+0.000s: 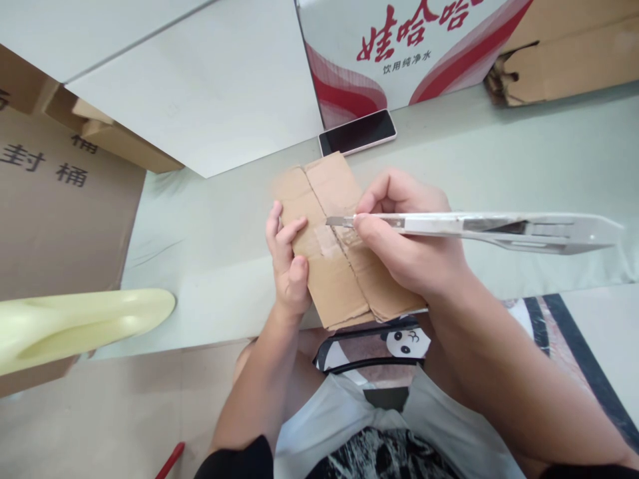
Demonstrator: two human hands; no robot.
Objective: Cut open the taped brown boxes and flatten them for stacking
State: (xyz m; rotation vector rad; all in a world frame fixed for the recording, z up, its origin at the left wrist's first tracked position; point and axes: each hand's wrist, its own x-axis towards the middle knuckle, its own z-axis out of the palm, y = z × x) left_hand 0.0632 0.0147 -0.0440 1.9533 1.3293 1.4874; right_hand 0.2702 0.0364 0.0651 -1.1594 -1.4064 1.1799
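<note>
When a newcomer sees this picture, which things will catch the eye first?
The eye would probably fall first on the white utility knife in the right hand, its bare blade pointing left over the central taped cardboard box. After that, the red-lettered white carton at the top and the pale yellow object at the left edge stand out.

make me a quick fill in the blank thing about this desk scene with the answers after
1. The utility knife is in the person's ____ hand.
2. The left hand is on a box made of ____.
3. The phone lies with its dark screen facing ____.
4. The big characters on the white carton behind the phone are ____ in colour.

Missing words: right; cardboard; up; red.
</note>
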